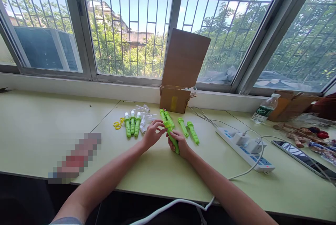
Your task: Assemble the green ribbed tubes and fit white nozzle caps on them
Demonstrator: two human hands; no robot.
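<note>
My right hand (181, 143) is wrapped around the lower part of a ribbed green plastic tube (174, 136), which tilts up toward the window. At its upper end, the fingers of my left hand (153, 133) pinch close together, where a yellowish band shows; its details are too small to tell. Two more green tubes (183, 127) lie just right of my hands, and others (169, 117) lie behind them. To the left, three green tubes with white tops (132, 124) lie side by side. Yellow ring-shaped pieces (117, 125) rest beside those.
Clear plastic pieces (144, 108) lie behind the white-topped tubes. An open cardboard box (174, 99) stands against the sill. On the right are a power strip (244, 149) with cables, a phone (301, 156), a water bottle (266, 108) and small loose items. A pixelated patch covers something at left.
</note>
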